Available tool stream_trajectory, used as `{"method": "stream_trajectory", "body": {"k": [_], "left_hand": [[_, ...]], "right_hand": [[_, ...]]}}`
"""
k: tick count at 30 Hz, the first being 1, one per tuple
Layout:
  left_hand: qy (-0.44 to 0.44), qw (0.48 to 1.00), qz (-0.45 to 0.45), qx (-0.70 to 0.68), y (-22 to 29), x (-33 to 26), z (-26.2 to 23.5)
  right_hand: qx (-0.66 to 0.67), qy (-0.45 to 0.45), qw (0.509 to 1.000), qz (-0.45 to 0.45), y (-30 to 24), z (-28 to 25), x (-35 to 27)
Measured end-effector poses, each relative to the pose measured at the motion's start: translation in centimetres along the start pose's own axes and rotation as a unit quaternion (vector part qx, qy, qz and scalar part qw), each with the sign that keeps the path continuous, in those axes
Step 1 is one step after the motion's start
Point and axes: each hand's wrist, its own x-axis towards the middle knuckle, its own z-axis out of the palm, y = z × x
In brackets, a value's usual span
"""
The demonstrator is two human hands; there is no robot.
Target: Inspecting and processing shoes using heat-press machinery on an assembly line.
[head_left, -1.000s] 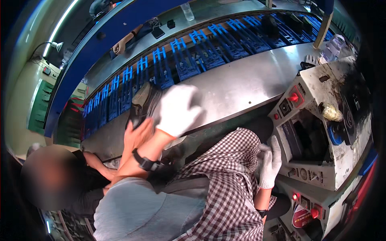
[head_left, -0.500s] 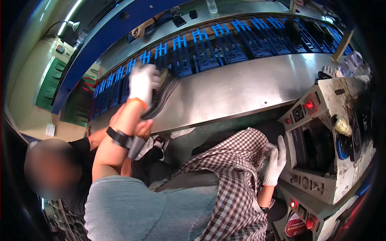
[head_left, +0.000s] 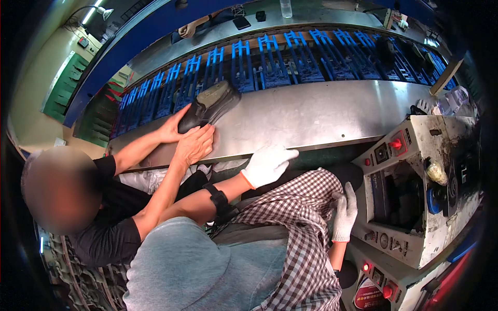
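Left hand (head_left: 268,165), in a white glove with an orange cuff, laid flat and open on the near edge of the steel table (head_left: 321,116), fingers spread toward the right, gripping nothing. A black band on the forearm just behind the glove. Right hand (head_left: 343,212), also white-gloved, hanging low beside the checked shirt, off the steel table and close to the grey machine (head_left: 415,192); fingers loosely straight, nothing in them.

Nearest thing to the left hand: a dark shoe (head_left: 207,106), lying on the far left part of the steel table, tilted, sole turned up. Upper black and glossy, sole tan to olive with a worn, dull face, heel end pointing away toward the blue racks (head_left: 290,57). Held not by the gloved hands but by a co-worker's two bare hands (head_left: 193,145), one cupping the toe from below, the other behind it, both at the left end of the steel table. Co-worker in a black shirt, seated lower left of the steel table.

Beyond the steel table, a long row of blue racks along the curve. Right of the steel table, the grey machine, stained, with red buttons (head_left: 397,144) on its panel.
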Motion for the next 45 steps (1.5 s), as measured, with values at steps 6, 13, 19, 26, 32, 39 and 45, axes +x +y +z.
{"method": "stream_trajectory", "body": {"k": [6, 13, 19, 26, 32, 39, 45], "left_hand": [[0.147, 0.989, -0.025, -0.013, -1.4, 0.3, -0.6], [0.168, 0.986, 0.021, 0.003, -2.2, 0.8, -0.1], [0.168, 0.985, 0.022, 0.004, -2.3, 0.7, 0.0], [0.166, 0.986, 0.025, 0.013, -2.1, 0.8, 0.1], [0.149, 0.989, 0.022, 0.008, -1.7, 1.2, -0.1], [0.151, 0.988, 0.025, 0.003, -1.6, 1.5, 0.3], [0.132, 0.991, 0.034, 0.012, -1.6, 1.6, 0.6]], "right_hand": [[-0.034, -0.017, 0.999, 0.015, 0.0, 1.0, 0.2], [-0.048, -0.028, 0.998, 0.035, -0.1, 1.8, -0.3], [-0.069, -0.037, 0.996, 0.045, 0.5, 1.6, -0.1], [-0.084, -0.043, 0.995, 0.019, 2.0, 1.7, 0.0], [-0.086, -0.04, 0.995, 0.006, 3.0, 1.4, 0.1], [-0.11, -0.047, 0.993, 0.019, 3.3, 1.1, -0.1], [-0.068, -0.052, 0.996, 0.021, 3.3, 1.2, -0.1]]}}
